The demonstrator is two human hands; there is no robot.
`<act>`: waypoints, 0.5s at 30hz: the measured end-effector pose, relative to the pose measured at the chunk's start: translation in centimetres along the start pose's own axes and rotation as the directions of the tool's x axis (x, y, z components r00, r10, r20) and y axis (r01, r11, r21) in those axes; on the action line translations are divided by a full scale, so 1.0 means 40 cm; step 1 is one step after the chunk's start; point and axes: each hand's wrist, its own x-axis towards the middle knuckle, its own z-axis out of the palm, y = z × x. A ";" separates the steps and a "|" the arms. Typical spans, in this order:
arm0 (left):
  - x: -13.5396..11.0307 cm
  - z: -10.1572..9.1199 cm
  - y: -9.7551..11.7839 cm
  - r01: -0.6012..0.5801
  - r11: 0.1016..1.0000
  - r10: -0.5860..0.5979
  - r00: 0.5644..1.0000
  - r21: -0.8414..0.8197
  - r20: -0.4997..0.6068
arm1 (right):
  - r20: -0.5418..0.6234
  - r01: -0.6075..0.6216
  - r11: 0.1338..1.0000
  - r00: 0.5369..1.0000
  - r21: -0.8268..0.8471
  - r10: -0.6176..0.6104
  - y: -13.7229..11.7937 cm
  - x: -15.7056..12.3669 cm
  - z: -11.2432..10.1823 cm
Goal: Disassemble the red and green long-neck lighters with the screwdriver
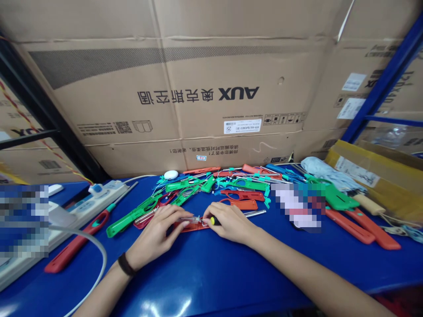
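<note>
My left hand (161, 229) is closed, thumb and fingers pinching an orange-red lighter casing half (194, 227) low over the blue table. Along that casing lies a clear plastic tube-like part (190, 219), partly covered by my fingers. At the casing's right end, my right hand (228, 222) has its fingertips pressed together. A screwdriver with a black and yellow handle (215, 220) sits in its grip; the tip is hidden. Just beyond my hands are an orange casing half (243, 204) and a metal tube (256, 213).
Green casing parts (132, 215) and several coloured lighter pieces spread along the back. A power strip (99, 196) and a red long-necked lighter (79, 242) are at left. Red casings (350, 224) and a yellow-taped carton (380, 176) lie right. A large cardboard box (198, 66) walls the back.
</note>
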 end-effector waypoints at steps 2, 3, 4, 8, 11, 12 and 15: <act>-0.001 0.001 -0.001 -0.001 1.000 0.001 1.000 0.001 0.004 | 0.000 -0.001 1.000 1.000 -0.002 0.001 -0.001 0.001 0.000; -0.001 0.001 -0.002 -0.002 1.000 0.002 1.000 0.002 0.006 | 0.001 -0.002 1.000 1.000 -0.003 0.002 -0.001 0.001 -0.001; -0.001 0.001 -0.002 -0.004 1.000 0.004 1.000 0.003 0.006 | 0.003 -0.003 1.000 1.000 -0.003 0.003 -0.001 0.001 -0.001; 0.000 -0.001 0.001 -0.010 1.000 0.010 1.000 0.004 0.004 | 0.012 -0.007 1.000 1.000 -0.007 0.007 -0.001 0.001 -0.002; 0.000 -0.001 0.003 -0.012 1.000 0.012 1.000 0.009 -0.003 | 0.007 0.000 1.000 1.000 -0.013 0.000 -0.002 0.000 -0.002; -0.001 0.000 0.003 -0.014 1.000 0.014 1.000 0.011 -0.009 | 0.005 0.003 1.000 1.000 -0.015 -0.003 -0.002 0.000 -0.003; -0.003 0.004 0.003 -0.022 1.000 0.023 0.999 0.016 -0.027 | 0.007 0.013 1.000 1.000 -0.022 -0.013 -0.002 0.000 -0.002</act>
